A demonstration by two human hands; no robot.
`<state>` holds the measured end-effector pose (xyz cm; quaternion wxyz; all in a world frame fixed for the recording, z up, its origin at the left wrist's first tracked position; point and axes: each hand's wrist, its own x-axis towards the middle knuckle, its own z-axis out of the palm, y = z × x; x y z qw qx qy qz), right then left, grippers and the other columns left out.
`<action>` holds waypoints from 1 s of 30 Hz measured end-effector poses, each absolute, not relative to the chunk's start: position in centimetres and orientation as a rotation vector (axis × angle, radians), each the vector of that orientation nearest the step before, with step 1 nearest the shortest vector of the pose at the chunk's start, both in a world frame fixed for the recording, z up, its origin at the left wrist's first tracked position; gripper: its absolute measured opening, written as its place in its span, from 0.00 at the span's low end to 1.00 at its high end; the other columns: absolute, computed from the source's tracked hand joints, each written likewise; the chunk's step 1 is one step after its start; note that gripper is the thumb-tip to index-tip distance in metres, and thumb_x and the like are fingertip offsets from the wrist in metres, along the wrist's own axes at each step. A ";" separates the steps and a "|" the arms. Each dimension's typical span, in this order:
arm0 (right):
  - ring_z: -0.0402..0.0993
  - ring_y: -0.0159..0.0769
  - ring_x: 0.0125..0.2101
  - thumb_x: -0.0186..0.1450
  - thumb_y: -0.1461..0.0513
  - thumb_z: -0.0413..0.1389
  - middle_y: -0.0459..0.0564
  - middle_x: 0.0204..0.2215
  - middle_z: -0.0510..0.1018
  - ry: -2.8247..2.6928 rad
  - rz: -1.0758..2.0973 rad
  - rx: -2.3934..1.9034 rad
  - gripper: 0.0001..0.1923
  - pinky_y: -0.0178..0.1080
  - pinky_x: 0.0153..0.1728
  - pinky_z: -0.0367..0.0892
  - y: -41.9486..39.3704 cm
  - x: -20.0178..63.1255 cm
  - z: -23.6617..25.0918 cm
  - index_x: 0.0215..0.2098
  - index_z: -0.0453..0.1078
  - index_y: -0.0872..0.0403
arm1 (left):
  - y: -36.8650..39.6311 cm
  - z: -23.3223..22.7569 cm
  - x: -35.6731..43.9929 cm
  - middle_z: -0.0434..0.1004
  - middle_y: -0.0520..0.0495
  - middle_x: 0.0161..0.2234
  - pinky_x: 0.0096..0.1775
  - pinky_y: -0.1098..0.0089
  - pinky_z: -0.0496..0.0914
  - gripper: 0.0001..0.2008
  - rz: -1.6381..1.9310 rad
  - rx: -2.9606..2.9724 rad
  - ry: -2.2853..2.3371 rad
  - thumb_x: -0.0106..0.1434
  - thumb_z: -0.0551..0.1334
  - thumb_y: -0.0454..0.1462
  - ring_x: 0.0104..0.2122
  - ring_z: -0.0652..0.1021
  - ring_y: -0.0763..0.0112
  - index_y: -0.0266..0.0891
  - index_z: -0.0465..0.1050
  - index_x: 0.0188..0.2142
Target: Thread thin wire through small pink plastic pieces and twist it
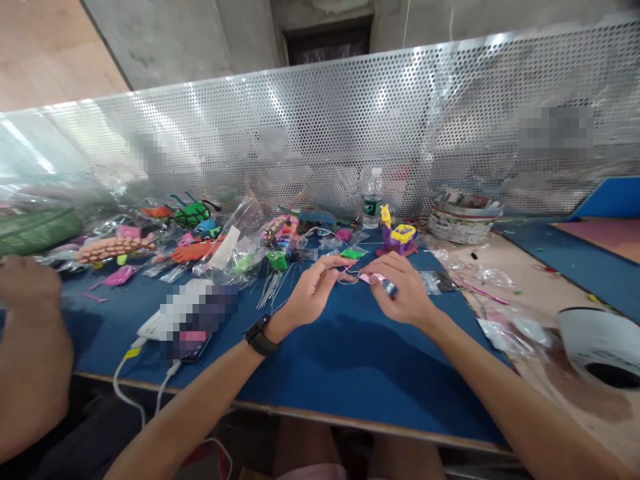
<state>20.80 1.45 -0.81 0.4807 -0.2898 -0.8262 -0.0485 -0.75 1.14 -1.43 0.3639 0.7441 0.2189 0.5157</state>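
The left hand point(313, 293) and the right hand point(403, 290) are hovering close together above the blue mat point(350, 360) covering the counter point(575, 393), and both are pinching a small pink piece point(373, 278) between them. The left fingers point(334, 267) are closing together on its left end, while the right fingers point(387, 283) are clamping on its right end, where a bluish bit is showing; what exactly the piece is, is too small to tell. A black watch point(260, 335) is sitting on the left wrist. Just beyond the hands, a purple and yellow toy point(397, 239) is standing upright, with a water bottle point(373, 197) behind it against the perforated metal screen point(450, 113). Clear bags and colourful toy parts point(190, 233) are lying scattered across the left of the mat, with thin wires point(273, 287) near the left hand. Another person's hand point(27, 333) is showing at the far left edge.
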 end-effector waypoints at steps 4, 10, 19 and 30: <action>0.76 0.40 0.41 0.68 0.62 0.55 0.52 0.42 0.82 -2.022 0.138 -0.623 0.13 0.45 0.43 0.71 0.8 19.4 -1.4 0.50 0.73 0.50 | 0.8 -1.4 -0.7 0.73 0.40 0.56 0.56 0.58 0.71 0.12 1.443 2.025 0.602 0.75 0.49 0.39 0.53 0.77 0.63 0.42 0.67 0.52; 0.79 0.39 0.41 0.68 0.63 0.57 0.51 0.42 0.83 -1.918 0.094 -0.585 0.13 0.45 0.43 0.73 0.2 18.5 -1.2 0.50 0.75 0.49 | 0.1 -0.7 -0.6 0.74 0.40 0.56 0.55 0.58 0.74 0.11 1.486 2.132 0.579 0.75 0.48 0.37 0.56 0.75 0.63 0.41 0.66 0.51; 0.79 0.40 0.40 0.68 0.63 0.57 0.52 0.39 0.83 -1.871 0.097 -0.615 0.08 0.45 0.42 0.75 0.1 18.2 -1.4 0.42 0.78 0.48 | 0.1 -1.0 -0.6 0.72 0.38 0.57 0.48 0.62 0.78 0.09 1.403 2.033 0.598 0.74 0.52 0.39 0.54 0.76 0.62 0.41 0.66 0.49; 0.76 0.35 0.32 0.69 0.61 0.56 0.51 0.35 0.80 -1.899 0.230 -0.715 0.05 0.39 0.32 0.72 -0.3 17.8 -1.2 0.38 0.74 0.51 | 1.4 -0.5 -1.5 0.69 0.38 0.52 0.55 0.53 0.69 0.08 1.566 2.523 0.806 0.67 0.61 0.39 0.56 0.70 0.59 0.40 0.69 0.45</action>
